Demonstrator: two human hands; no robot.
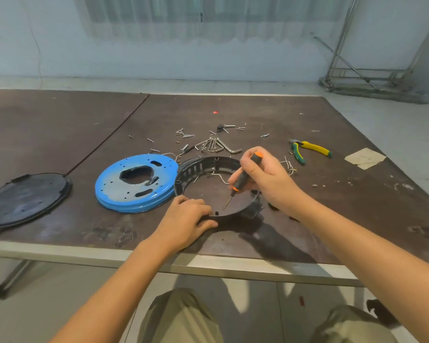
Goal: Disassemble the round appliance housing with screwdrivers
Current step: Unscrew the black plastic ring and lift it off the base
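Left hand (186,216): your fingers curl over the near rim of the ring (208,164), with the thumb against its outer wall. This grip pins the ring to the table (60,134) so it cannot turn under the tool.
Ring: the black housing ring lies flat near the front edge of the table, between your two hands. Its open centre lets the tool reach the inner wall.
Screwdriver (243,178): it slants down and to your left. The tip sits inside the ring, close to the near wall and just beside your left fingers. Whether it is seated in a screw head cannot be told.
Right hand (265,177): fingers and thumb wrap the black-and-orange handle, and the fingertips pinch its lower end for turning control.
Blue plate (114,191): it lies flat just left of the ring. Judge it a part already removed.
Black cover (25,199): it lies further left, well apart.
Hex keys (216,146): they are fanned out just behind the ring.
Screws (183,133): they are scattered beyond the ring, out of the work zone.
Pliers (310,149): they lie to your right, not in hand.
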